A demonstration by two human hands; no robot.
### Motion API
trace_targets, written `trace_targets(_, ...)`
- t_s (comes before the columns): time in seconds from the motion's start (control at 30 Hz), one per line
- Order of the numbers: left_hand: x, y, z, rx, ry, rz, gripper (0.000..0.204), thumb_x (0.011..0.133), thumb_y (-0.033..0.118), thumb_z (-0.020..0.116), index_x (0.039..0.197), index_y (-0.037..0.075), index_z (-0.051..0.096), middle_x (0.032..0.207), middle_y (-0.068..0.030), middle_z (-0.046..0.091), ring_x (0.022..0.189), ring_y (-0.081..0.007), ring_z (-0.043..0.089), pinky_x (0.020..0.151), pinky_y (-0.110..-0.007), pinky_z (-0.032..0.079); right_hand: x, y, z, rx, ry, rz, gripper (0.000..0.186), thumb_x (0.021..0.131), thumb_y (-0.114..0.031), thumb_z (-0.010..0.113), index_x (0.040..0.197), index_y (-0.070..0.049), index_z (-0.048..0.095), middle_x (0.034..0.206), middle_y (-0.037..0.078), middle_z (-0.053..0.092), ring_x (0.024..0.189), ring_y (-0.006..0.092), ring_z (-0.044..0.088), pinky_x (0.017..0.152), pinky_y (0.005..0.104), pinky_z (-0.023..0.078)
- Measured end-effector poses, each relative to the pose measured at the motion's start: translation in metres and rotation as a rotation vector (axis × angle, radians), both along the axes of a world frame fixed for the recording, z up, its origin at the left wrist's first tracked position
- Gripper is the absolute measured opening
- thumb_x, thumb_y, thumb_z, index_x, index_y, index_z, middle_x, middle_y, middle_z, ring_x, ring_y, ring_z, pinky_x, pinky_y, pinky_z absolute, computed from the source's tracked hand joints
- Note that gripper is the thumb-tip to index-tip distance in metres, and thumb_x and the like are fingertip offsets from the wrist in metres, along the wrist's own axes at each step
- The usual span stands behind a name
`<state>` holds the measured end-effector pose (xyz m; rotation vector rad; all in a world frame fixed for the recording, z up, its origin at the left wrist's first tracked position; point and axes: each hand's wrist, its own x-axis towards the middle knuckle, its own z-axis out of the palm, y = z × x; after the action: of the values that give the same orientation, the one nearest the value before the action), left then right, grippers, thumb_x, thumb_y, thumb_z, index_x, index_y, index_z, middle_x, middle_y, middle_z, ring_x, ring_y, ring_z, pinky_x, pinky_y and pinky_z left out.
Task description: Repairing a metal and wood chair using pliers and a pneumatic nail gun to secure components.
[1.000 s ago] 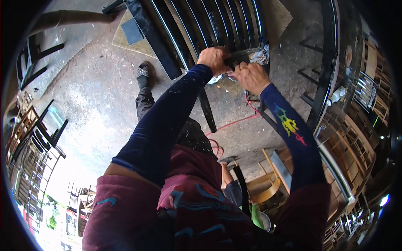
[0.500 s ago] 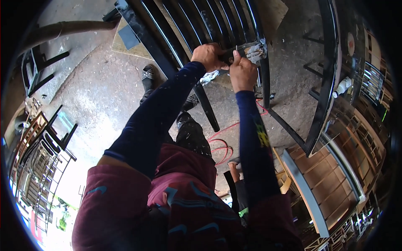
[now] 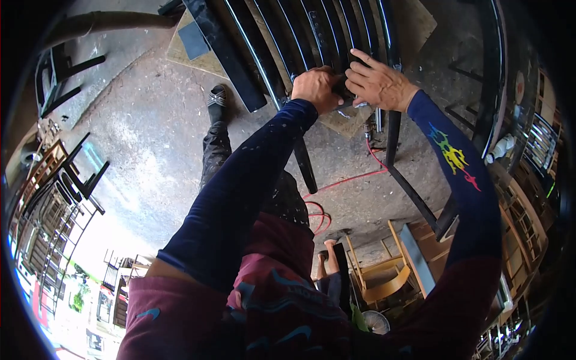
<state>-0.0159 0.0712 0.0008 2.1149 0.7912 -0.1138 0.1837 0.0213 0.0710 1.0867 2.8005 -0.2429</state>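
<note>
A black slatted wooden furniture frame [image 3: 318, 36] lies ahead of me, with several glossy slats and legs pointing toward me. At its near edge, my left hand [image 3: 317, 89] is closed with the fingers curled over; a small dark piece shows beside its thumb, its kind unclear. My right hand [image 3: 379, 79] is right beside it, index finger stretched out and the other fingers bent in toward the left hand. What lies under those bent fingers is hidden. Small whitish smears show just below the hands.
A red hose [image 3: 348, 179] loops across the concrete floor below the frame. On the left stand black metal frames [image 3: 63, 81]. A wooden chair [image 3: 384, 279] and more furniture stand at the lower right. A person's bare leg [image 3: 332, 255] shows beyond my lap.
My right hand has shifted right, its elbow swung outward and its index finger now extended. The whitish lump seen beside it before is now out of sight. My view has shifted slightly.
</note>
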Motion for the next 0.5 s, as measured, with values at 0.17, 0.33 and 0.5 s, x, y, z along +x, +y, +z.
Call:
trace_targets(0.17,0.002,0.004,0.001,-0.039,0.022,-0.017,0.054,0.07,0.038,0.086,0.12,0.02,0.074,0.113,-0.001,0.068,0.101,-0.0275,0.068,0.085,-0.038,0.054,0.015,0.004,-0.01,-0.079,0.108,0.081,0.023,0.085,-0.024,0.069,0.098,-0.006,0.065,0.092,0.004,0.061,0.101,0.0206,0.059,0.113,0.0424,0.04)
trace_targets(0.33,0.004,0.004,0.004,-0.024,-0.006,-0.022,0.057,0.068,0.039,0.088,0.12,0.02,0.074,0.113,-0.0007,0.069,0.099,-0.0261,0.069,0.083,-0.037,0.055,0.009,-0.045,-0.026,-0.083,0.21,-0.185,0.019,0.085,-0.023,0.069,0.085,-0.007,0.058,0.088,0.006,0.059,0.088,0.0244,0.059,0.076,0.0407,0.049)
trace_targets(0.5,0.003,0.009,0.003,-0.035,0.057,-0.091,0.059,0.071,0.042,0.086,0.125,0.022,0.072,0.118,-0.0006,0.066,0.107,-0.0225,0.067,0.088,-0.035,0.054,-0.099,-0.105,-0.044,0.104,0.387,-1.453,0.01,0.086,-0.011,0.066,0.083,-0.007,0.057,0.083,0.012,0.064,0.077,0.0344,0.064,0.066,0.0479,0.049)
